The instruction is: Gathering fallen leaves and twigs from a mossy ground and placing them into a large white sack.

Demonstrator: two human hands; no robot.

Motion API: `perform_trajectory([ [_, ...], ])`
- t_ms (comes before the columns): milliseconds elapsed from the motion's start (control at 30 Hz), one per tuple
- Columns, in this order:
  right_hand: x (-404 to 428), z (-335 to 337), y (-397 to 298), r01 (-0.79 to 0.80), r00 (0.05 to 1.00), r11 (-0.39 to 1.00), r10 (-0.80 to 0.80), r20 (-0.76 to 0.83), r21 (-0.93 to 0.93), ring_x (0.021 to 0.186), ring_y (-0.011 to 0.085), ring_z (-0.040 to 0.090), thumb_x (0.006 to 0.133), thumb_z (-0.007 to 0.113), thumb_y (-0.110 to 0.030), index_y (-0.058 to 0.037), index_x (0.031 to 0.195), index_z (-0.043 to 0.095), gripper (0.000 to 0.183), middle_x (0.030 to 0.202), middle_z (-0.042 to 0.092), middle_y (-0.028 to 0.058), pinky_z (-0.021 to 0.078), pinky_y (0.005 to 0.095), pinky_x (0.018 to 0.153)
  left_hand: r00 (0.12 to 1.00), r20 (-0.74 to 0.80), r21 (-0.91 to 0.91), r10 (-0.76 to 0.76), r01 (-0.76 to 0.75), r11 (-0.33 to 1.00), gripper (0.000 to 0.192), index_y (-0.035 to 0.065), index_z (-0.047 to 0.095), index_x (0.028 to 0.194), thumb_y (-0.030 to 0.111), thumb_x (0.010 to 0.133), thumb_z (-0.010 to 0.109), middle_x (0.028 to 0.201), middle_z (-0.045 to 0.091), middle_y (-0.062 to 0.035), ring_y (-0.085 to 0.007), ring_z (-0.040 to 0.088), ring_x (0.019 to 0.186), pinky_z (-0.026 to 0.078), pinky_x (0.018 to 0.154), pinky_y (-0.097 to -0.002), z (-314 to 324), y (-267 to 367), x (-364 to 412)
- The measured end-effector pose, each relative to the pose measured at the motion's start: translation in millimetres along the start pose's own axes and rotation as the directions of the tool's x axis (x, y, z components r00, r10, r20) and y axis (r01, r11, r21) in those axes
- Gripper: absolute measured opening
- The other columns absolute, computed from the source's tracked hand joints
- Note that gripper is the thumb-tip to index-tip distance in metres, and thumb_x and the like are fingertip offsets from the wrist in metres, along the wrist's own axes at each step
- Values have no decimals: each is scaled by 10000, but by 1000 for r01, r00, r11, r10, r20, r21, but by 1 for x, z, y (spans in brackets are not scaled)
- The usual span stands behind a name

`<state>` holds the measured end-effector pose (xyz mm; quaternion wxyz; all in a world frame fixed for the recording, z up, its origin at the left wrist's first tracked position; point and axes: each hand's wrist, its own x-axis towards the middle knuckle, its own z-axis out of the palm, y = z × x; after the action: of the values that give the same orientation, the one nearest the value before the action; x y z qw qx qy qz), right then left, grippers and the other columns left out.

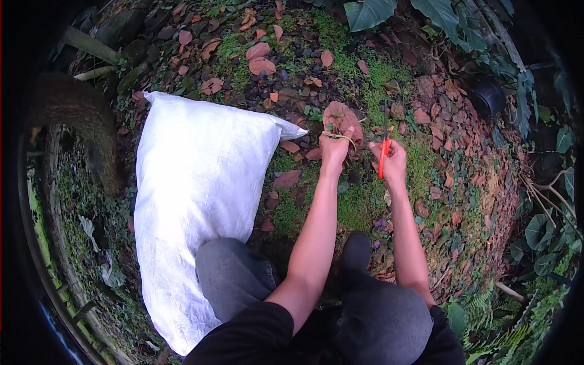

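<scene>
My left hand (334,148) grips a bunch of reddish-brown dry leaves (341,119) together with a thin green stem that curls over the fingers. Just to its right, my right hand (393,159) holds scissors (384,157) with red-orange handles, their dark blades pointing away from me. Whether the blades are apart is too small to tell. A large, full white woven sack (205,169) lies on the ground to the left, against my left knee, one pointed corner reaching towards my left hand.
Mossy ground (356,210) with scattered dry leaves and stones lies in front. A thick, curved trunk or root (77,109) stands at the left. At the upper right are a black pot (487,96) and broad green leaves (440,18); bare twigs (545,187) stick out at the right.
</scene>
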<state>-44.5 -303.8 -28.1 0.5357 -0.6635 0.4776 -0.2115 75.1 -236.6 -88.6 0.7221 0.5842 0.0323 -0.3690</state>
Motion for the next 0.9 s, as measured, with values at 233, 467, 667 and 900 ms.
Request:
perform_trajectory([
  [233, -41, -17, -55, -99, 991, 985, 111, 80, -142, 429, 30, 449, 882, 674, -354, -51, 814, 603, 318, 648, 597, -3, 360, 187, 390, 935, -317, -30, -160, 159, 987, 481, -10, 569, 1201, 134, 785, 763, 1152, 636, -116, -207, 617, 999, 488, 860, -351, 3, -1, -28],
  [467, -24, -23, -91, -56, 986, 988, 77, 148, -142, 417, 50, 485, 844, 700, -430, -18, 874, 611, 423, 731, 641, 33, 400, 187, 405, 909, -405, -6, -100, 107, 994, 443, -3, 623, 1140, 233, 788, 749, 1078, 675, -165, -290, 654, 982, 494, 857, -399, 23, 2, -39],
  [667, 34, 17, -66, 6, 1000, 999, -5, 12, -45, 424, 26, 444, 807, 762, -367, -34, 807, 681, 342, 618, 594, -35, 320, 212, 388, 918, -395, -148, 48, -115, 982, 451, -21, 575, 1198, 162, 814, 723, 1110, 654, -132, -216, 625, 998, 474, 869, -334, 27, 33, -33],
  [900, 150, 84, -3, 275, 956, 961, -272, 105, -13, 698, 135, 654, 754, 745, -93, -4, 867, 659, 167, 823, 699, 65, 511, 288, 643, 861, -481, -231, 163, -304, 924, 412, -12, 532, 1226, 54, 847, 679, 1158, 619, -89, -160, 598, 1001, 469, 886, -302, -8, 58, 31],
])
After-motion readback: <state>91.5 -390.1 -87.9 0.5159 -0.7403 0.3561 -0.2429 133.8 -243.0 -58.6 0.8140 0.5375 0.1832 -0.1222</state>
